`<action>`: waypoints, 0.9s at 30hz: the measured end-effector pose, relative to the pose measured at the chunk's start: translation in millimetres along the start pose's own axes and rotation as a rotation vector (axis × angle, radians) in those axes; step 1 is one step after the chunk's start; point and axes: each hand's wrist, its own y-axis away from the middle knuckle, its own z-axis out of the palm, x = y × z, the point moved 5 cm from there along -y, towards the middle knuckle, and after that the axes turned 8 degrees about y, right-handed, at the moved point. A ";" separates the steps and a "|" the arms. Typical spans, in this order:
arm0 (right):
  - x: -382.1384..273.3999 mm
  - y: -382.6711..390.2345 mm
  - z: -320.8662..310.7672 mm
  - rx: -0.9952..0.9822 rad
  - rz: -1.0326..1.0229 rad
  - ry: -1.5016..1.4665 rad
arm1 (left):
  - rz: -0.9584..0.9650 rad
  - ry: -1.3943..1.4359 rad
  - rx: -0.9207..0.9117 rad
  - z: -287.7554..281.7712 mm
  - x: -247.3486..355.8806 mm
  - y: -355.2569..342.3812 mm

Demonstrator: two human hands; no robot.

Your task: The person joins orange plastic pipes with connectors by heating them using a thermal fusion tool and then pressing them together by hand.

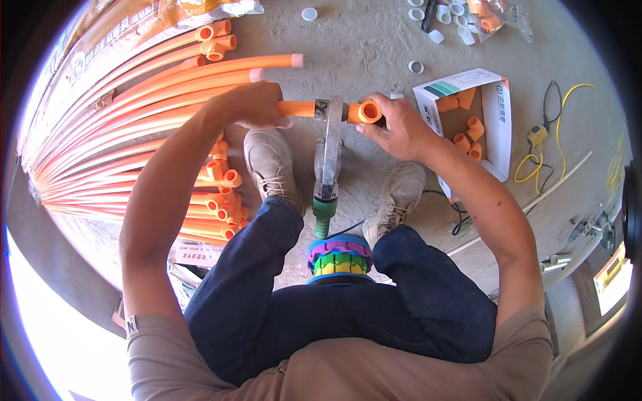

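My left hand (257, 105) is wrapped round an orange plastic pipe (297, 108). The pipe's end meets the left side of a pipe fusion welder (331, 144), at a dark socket on its flat metal plate. On the plate's other side, my right hand (401, 130) grips an orange pipe fitting (368, 112), its round opening facing up. Pipe and fitting line up across the plate; how deep each sits on its socket I cannot tell. The welder's green handle (325, 210) points down toward me, between my two shoes.
Many long orange pipes (160, 107), several with fittings on their ends, lie fanned out at left. A white cardboard box (498, 127) at right holds orange elbows (475, 127). White caps (416, 67) are scattered farther off. A yellow cable (562, 144) lies beyond the box.
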 end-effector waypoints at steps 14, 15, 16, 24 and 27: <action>4.0 -0.8 2.3 -0.027 0.051 -0.063 | -0.051 -0.188 0.404 6.8 14.7 17.1; 3.3 -1.7 2.2 -0.013 0.030 -0.072 | -0.047 -0.194 0.412 7.4 14.4 17.6; 2.1 -2.2 1.6 0.001 0.008 -0.080 | -0.034 -0.223 0.444 9.9 11.4 16.6; 5.0 -5.2 0.4 -0.038 0.076 -0.119 | -0.014 -0.264 0.580 17.6 3.1 10.5; 6.4 -6.9 1.4 -0.077 0.095 -0.124 | -0.021 -0.281 0.602 20.3 1.5 10.8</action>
